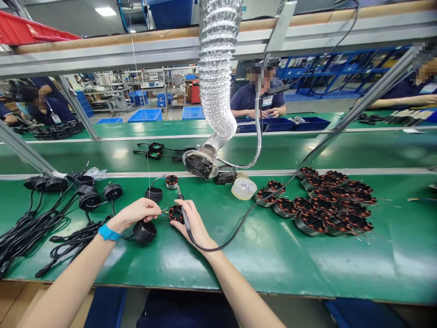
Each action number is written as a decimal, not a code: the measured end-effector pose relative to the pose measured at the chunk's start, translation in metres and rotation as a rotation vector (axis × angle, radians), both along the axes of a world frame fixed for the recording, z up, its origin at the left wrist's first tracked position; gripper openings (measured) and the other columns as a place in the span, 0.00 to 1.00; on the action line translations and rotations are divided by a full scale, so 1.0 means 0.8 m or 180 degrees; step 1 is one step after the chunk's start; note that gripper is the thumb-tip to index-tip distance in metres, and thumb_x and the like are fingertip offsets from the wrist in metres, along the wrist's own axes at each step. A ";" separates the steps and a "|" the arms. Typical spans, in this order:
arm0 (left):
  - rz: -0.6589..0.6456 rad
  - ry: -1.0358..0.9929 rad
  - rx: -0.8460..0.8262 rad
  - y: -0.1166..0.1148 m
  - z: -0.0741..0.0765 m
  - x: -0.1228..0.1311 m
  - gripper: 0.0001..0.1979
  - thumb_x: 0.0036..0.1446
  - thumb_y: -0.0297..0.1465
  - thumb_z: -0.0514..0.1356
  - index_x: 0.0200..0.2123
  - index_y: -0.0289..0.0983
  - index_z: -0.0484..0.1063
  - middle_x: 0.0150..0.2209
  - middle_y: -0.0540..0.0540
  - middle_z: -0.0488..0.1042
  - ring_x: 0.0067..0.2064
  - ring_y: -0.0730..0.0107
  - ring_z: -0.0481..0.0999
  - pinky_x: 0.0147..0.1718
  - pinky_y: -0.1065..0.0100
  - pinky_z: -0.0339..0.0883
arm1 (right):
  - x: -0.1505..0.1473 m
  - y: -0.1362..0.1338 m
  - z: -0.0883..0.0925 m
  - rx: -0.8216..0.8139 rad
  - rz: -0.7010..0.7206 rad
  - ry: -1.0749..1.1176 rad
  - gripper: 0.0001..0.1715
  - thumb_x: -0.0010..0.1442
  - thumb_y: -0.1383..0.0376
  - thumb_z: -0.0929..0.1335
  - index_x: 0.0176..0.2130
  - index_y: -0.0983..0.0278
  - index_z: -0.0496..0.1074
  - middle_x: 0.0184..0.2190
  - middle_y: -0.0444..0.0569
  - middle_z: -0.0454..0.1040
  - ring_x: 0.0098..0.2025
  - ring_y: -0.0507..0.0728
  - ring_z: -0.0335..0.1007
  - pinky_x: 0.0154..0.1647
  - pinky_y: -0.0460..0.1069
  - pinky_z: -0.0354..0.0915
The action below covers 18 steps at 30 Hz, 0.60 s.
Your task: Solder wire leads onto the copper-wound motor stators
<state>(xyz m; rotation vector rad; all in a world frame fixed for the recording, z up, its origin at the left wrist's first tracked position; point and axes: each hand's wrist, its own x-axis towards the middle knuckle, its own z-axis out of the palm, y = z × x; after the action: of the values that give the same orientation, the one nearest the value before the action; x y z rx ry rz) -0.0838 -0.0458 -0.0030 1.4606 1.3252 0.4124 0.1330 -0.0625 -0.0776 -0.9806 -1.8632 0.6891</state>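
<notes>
My left hand (145, 210), with a blue band at its wrist, pinches thin wires near a copper-wound motor stator (175, 213). My right hand (195, 223) is closed around a soldering iron (185, 217), and its fingers also steady that stator. The iron's tip points away from me, beyond the stator. Under my left hand lies a round black housing (144, 233) with a cable. A second black housing (153, 195) and another stator (171, 181) sit just behind. From above, a fine strand (148, 168) hangs down to my left hand.
Black cables (30, 232) with round caps lie at left. Many stators (327, 200) are grouped at right. A silver duct (218, 68) with a fan (200, 165) hangs ahead, near a tape roll (243, 188). The iron's cord (239, 228) crosses the bench. Co-workers sit opposite.
</notes>
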 end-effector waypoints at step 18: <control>0.0418 0.0014 0.0101 -0.005 -0.004 0.010 0.19 0.46 0.46 0.63 0.25 0.34 0.71 0.20 0.53 0.65 0.19 0.79 0.51 0.20 0.70 0.39 | -0.002 -0.002 0.000 0.0022 -0.0040 -0.0067 0.36 0.53 0.71 0.73 0.59 0.57 0.61 0.49 0.50 0.64 0.47 0.57 0.70 0.52 0.52 0.68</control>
<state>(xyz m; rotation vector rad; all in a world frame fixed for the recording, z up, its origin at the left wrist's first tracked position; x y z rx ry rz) -0.0754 -0.0494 -0.0064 1.4054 1.4286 0.5181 0.1314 -0.0640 -0.0773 -0.9979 -1.8751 0.6668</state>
